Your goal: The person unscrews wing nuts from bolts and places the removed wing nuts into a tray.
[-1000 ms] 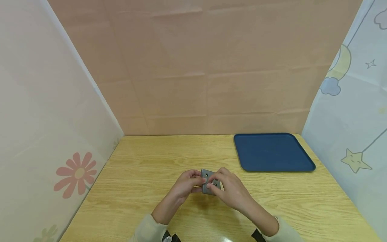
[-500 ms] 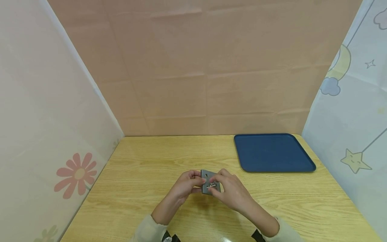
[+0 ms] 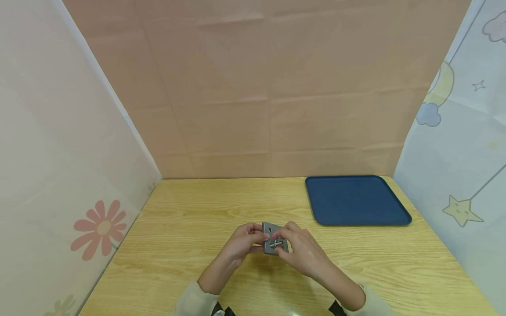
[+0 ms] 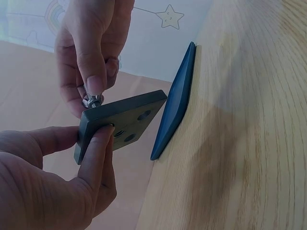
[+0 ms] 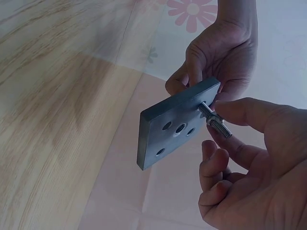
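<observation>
My left hand (image 3: 242, 242) grips a grey metal plate (image 5: 172, 125) by one edge, thumb on one face and fingers behind, above the table. Several round holes pierce the plate. From a hole near the held edge a silver threaded rod (image 5: 222, 129) sticks out, carrying a nut (image 5: 214, 119) partway along. My right hand (image 3: 303, 250) has its thumb and index finger at the nut, pinching it from both sides. In the left wrist view, the right fingers partly cover the nut and rod.
A dark blue tray (image 3: 357, 199) lies at the back right of the wooden table (image 3: 189, 206). Behind stands a tan sheet (image 3: 221, 87). Patterned pale sheets close off the left and right sides.
The right thumb and index finger have shifted slightly around the nut, showing more of the rod. The left hand and plate have stayed nearly still.
</observation>
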{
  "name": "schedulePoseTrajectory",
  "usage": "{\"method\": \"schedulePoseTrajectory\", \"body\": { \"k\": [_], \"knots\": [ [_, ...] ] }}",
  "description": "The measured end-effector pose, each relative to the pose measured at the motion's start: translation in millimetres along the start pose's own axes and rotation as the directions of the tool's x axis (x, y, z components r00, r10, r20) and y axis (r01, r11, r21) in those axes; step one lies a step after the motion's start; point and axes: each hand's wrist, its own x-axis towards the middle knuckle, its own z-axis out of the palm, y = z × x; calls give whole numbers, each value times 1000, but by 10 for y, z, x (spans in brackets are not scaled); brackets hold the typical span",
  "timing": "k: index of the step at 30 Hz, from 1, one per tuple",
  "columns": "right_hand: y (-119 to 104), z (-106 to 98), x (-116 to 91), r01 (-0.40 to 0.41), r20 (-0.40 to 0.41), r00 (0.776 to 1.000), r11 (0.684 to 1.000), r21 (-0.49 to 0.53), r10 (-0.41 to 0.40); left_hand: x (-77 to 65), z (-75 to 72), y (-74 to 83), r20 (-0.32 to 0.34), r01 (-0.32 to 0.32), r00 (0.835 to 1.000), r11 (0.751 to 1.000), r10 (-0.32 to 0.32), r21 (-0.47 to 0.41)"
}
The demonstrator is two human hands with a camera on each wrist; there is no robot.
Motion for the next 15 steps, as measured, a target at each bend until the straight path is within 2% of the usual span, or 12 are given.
{"method": "schedulePoseTrajectory", "body": {
  "k": [15],
  "knots": [
    [17,-19,18,72,26,997,995,71,-74,-13,1,16,13,-11,1000,1000,11,-12]
  ]
}}
